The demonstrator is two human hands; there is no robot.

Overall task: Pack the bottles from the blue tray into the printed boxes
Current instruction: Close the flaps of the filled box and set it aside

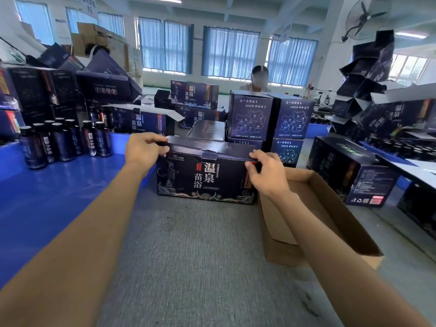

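Note:
A dark blue printed box stands on the grey table surface straight ahead, its top flaps folded down. My left hand grips the box's top left corner, fingers curled over the flap edge. My right hand pinches the top right corner. Several dark bottles with black caps stand upright at the far end of the blue tray on my left. What is inside the box is hidden.
An open brown cardboard carton lies under my right forearm. Stacks of printed boxes rise behind the held box, more boxes pile up at right and left. A person sits across the table.

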